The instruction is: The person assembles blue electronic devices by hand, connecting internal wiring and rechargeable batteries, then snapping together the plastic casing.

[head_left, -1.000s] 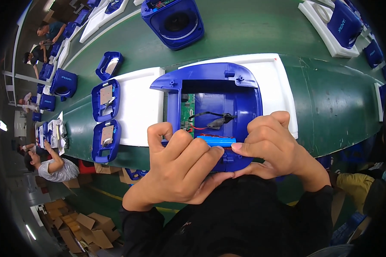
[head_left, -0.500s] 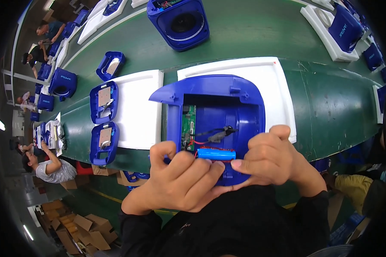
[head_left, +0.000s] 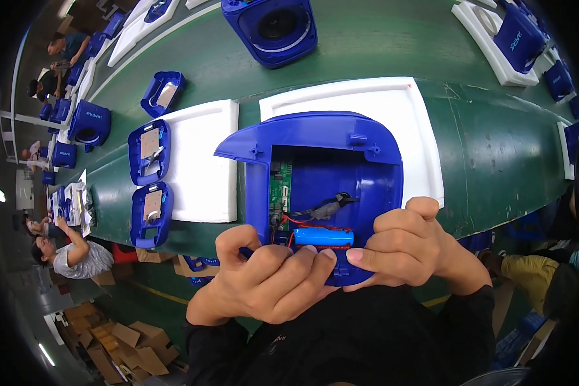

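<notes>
A deep blue plastic housing (head_left: 318,128) sits in front of me with its hollow side up. Inside it are a green circuit board (head_left: 277,186), dark and red wires with a grey-wrapped connector (head_left: 329,207), and a blue cylindrical battery (head_left: 323,237) by the near wall. My left hand (head_left: 270,273) is closed over the near left edge, its fingertips pressed down just beside the battery. At the near right edge, my right hand (head_left: 405,248) grips the housing, curled, with the thumb close to the battery's end. Parts of both hands under the rim are hidden.
White foam pads (head_left: 204,161) lie on the green bench (head_left: 482,154). Several blue covers with metal plates (head_left: 150,206) stand at left. A blue speaker box (head_left: 270,32) is at the far side. Co-workers (head_left: 80,257) sit at left; cardboard boxes (head_left: 138,344) are on the floor.
The battery sits slightly lower in view, with more red wire showing above it. My left fingertips have shifted a little toward me, off the battery's edge. The right hand barely moved.
</notes>
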### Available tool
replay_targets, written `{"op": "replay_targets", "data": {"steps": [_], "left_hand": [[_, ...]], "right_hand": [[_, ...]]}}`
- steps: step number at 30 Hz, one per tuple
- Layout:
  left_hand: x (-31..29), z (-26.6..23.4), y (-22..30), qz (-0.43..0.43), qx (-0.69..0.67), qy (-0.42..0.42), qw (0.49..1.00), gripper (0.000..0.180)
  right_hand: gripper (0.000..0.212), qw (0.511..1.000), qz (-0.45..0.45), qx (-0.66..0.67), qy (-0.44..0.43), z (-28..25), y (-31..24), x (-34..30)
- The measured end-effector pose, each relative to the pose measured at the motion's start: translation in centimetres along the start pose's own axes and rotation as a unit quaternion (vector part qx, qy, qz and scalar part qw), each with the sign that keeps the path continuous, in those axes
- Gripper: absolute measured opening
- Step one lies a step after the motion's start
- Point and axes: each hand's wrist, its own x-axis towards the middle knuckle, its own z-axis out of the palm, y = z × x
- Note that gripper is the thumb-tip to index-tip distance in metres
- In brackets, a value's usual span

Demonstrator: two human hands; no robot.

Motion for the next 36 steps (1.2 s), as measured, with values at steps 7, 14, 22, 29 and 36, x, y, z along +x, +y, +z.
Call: {"op": "replay_targets", "data": {"steps": [7,14,22,29,36], "left_hand": [[0.9,-0.4,-0.4,-0.001,0.012,-0.029,1.000,0.046],[0.2,-0.4,-0.3,0.006,0.007,-0.029,1.000,0.044],[-1.4,-0.9,0.8,0.009,0.022,-0.034,0.999,0.041],[-2.8,-0.2,1.5,0.046,0.049,-0.004,0.998,0.044],[-2.4,-0.1,1.9,0.031,0.055,0.011,0.998,0.043]], "right_hand": [[0.057,1.000,0.019,0.007,0.006,0.0,0.6,0.1],[0.052,0.994,0.062,0.091,-0.003,-3.1,1.7,1.7],[0.060,0.961,0.243,0.128,0.000,-1.9,3.5,6.1],[0.053,0.967,0.234,0.100,-0.025,-3.0,1.7,7.6],[0.051,0.977,0.205,0.061,-0.022,-2.6,1.4,7.8]]}}
